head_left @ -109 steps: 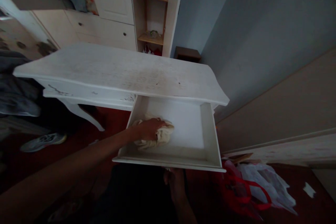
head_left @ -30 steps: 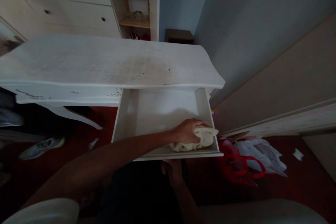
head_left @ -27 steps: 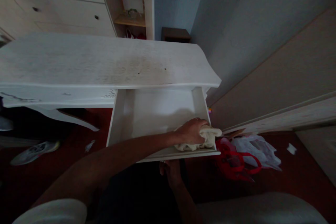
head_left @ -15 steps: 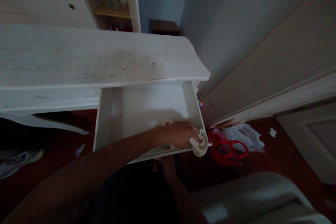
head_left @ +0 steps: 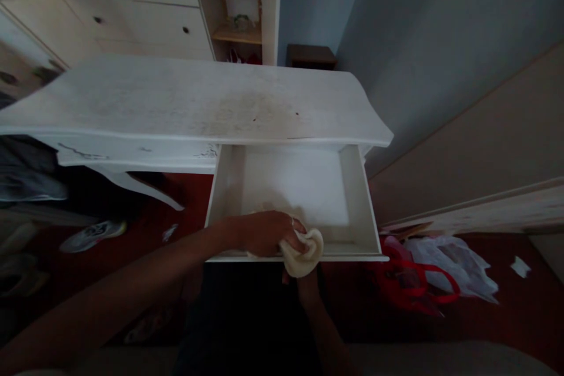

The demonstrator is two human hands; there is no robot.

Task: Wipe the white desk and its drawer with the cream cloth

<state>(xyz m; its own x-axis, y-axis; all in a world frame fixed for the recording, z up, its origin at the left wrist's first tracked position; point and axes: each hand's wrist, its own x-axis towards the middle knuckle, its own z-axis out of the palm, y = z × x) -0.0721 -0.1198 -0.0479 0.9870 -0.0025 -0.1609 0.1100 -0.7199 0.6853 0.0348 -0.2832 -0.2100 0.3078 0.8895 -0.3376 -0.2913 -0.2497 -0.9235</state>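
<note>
My left hand (head_left: 264, 232) is closed on a cream cloth (head_left: 303, 252) and presses it over the front rim of an open white drawer (head_left: 359, 200). The cloth hangs over the rim's outer face. The drawer belongs to a worn white desk (head_left: 176, 103). My right hand (head_left: 306, 288) is below the drawer front in shadow, mostly hidden by the cloth and the rim; its fingers cannot be made out.
A red-handled bag with white plastic (head_left: 423, 279) lies on the red floor right of the drawer. A shoe (head_left: 90, 235) lies under the desk at left. A cream wardrobe with shelves (head_left: 238, 12) stands behind. A beige panel (head_left: 476, 147) leans against the wall at right.
My left hand has slid the cloth from the drawer's left floor to its right front corner, then back left along the front rim. My view has shifted.
</note>
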